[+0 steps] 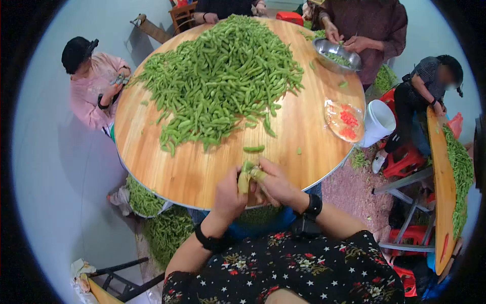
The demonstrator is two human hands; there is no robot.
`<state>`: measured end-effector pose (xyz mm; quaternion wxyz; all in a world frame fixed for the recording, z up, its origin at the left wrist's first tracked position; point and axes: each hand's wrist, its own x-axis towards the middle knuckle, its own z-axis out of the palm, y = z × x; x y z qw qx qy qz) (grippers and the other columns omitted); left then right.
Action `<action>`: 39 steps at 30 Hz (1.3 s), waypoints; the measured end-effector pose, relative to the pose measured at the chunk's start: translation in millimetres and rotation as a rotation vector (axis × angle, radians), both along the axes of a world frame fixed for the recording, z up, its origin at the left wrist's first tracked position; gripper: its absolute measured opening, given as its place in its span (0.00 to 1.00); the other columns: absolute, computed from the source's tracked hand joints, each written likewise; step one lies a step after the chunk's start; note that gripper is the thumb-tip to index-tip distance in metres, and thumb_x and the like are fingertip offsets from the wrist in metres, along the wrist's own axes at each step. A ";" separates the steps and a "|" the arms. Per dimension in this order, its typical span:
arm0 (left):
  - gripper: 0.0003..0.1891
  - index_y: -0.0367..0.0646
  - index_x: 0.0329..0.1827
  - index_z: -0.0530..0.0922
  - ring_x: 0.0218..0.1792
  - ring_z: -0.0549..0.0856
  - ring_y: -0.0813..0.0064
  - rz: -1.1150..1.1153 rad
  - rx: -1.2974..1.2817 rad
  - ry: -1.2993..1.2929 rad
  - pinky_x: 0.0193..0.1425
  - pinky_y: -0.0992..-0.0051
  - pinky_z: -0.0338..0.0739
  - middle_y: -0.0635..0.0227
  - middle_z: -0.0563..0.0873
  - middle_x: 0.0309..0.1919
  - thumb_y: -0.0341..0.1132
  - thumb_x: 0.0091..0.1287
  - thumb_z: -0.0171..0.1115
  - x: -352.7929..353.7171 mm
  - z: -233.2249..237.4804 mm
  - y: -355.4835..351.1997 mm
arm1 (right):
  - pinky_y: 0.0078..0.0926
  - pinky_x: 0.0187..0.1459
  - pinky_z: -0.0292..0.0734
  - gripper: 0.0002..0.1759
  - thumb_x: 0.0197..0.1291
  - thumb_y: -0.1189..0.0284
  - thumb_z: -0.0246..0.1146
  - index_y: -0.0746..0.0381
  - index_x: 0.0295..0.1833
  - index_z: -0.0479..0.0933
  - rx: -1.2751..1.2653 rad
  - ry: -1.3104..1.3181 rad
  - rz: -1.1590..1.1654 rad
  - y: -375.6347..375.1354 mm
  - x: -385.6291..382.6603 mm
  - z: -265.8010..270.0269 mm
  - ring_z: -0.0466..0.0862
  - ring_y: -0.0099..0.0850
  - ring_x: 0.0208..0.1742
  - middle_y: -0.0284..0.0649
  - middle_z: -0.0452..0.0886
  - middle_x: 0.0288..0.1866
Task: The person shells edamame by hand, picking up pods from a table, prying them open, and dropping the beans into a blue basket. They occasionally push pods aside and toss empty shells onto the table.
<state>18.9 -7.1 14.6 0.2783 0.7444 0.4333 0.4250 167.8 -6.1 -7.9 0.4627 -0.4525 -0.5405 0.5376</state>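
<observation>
Both my hands meet at the near edge of the round wooden table (192,172). My left hand (229,191) and my right hand (276,185) pinch one green bean pod (246,175) between them, its shell pulled apart at the top. A big heap of green pods (223,76) covers the middle and far part of the table. One loose pod (253,149) lies just beyond my hands. Each of my wrists has a black band.
Other people sit around the table: one in pink (93,83) at the left, one at the far right with hands over a metal bowl (336,54). A plastic-covered plate (344,121) and a white bucket (379,121) are at the right. Piles of pods (152,213) lie under the table.
</observation>
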 end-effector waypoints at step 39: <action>0.10 0.36 0.48 0.78 0.31 0.86 0.69 -0.119 -0.071 0.128 0.35 0.72 0.80 0.60 0.85 0.31 0.24 0.64 0.57 -11.3 2.2 -3.9 | 0.28 0.35 0.75 0.07 0.63 0.70 0.61 0.61 0.42 0.77 0.519 -0.444 -0.047 -3.5 21.2 13.1 0.80 0.27 0.33 0.33 0.76 0.29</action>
